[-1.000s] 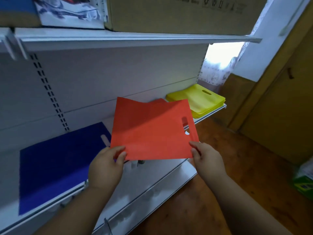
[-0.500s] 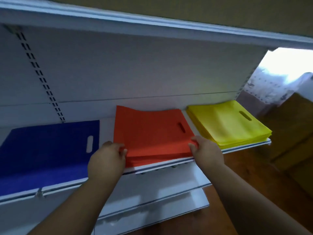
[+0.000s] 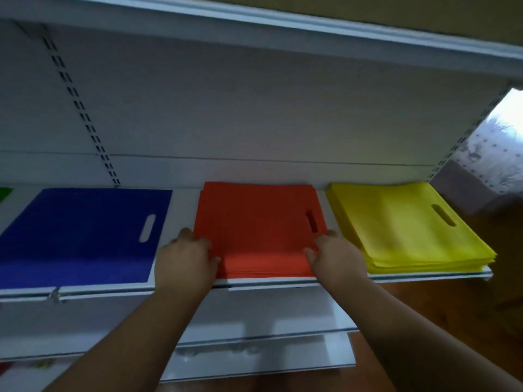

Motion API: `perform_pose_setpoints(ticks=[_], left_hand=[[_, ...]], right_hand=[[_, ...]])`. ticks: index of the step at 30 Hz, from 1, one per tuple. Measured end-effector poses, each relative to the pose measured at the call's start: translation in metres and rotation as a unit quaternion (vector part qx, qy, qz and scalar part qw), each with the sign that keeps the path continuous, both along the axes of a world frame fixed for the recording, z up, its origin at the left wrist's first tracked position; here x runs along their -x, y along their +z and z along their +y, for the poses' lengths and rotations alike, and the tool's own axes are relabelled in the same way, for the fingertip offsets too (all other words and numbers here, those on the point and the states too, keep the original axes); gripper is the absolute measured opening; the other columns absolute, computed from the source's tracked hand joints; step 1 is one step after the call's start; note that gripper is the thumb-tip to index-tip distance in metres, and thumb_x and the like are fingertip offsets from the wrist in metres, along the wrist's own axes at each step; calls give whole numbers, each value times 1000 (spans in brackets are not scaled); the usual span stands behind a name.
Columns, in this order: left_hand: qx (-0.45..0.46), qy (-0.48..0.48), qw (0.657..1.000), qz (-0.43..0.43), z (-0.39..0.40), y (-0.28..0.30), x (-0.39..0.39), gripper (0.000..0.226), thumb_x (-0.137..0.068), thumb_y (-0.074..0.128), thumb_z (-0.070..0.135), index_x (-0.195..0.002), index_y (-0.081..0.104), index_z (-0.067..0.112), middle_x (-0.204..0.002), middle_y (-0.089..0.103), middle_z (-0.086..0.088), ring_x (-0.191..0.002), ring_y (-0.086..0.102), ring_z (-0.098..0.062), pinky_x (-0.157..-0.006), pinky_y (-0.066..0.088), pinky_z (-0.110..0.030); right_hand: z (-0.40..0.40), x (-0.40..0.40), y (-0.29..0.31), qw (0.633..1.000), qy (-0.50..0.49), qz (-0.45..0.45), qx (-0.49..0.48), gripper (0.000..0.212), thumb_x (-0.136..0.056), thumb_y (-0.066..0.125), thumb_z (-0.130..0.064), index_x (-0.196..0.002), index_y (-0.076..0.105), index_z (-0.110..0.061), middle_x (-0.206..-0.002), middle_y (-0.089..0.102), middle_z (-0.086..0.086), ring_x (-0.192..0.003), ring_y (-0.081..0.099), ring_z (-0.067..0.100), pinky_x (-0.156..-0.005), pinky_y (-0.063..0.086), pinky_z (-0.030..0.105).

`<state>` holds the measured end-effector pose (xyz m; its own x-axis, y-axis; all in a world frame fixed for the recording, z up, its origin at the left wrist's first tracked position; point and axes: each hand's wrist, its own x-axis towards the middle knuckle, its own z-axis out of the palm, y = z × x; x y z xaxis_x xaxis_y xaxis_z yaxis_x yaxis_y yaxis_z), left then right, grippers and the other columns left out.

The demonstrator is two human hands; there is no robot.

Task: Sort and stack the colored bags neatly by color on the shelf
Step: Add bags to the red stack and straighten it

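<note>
While the red stack lies flat on the shelf, left hand and right hand clasp its front corners, fingers curled around them.

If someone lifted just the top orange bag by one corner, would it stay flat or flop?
Probably flop: the orange bags look like thin, flat sheets. Likely very light too, since many layers make only a low stack. The layers might slide apart; the left hand and right hand sit at its front corners.
</note>
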<state>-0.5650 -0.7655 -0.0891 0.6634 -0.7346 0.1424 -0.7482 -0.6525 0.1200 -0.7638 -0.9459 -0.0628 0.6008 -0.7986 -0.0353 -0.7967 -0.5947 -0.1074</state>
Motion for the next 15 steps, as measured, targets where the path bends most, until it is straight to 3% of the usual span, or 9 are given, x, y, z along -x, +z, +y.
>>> perform_pose_setpoints(ticks=[7, 11, 15], left_hand=[[126, 20, 990, 57, 57, 13, -5, 25, -79, 76, 39, -97, 72, 22, -87, 58, 0, -62, 60, -23, -56, 48, -32], [157, 72, 979, 104, 139, 21, -34, 34, -86, 69, 39, -117, 65, 26, -96, 57, 4, -78, 60, -18, -69, 47, -31], [159, 136, 972, 109, 252, 30, -77, 35, -90, 61, 45, -123, 58, 34, -91, 54, 11, -82, 58, -15, -69, 47, -30]], right_hand=[[72, -81, 34, 978, 168, -118, -28, 41, -95, 54, -39, -134, 56, -25, -125, 57, 7, -109, 60, 30, -87, 51, 38], [144, -143, 45, 956, 232, -175, -40, 41, -98, 49, -34, -138, 52, -23, -123, 59, 6, -108, 59, 27, -86, 46, 35], [241, -215, 53, 926, 284, -233, -80, 39, -104, 38, -33, -138, 52, -19, -133, 58, 5, -120, 54, 25, -101, 42, 40]])
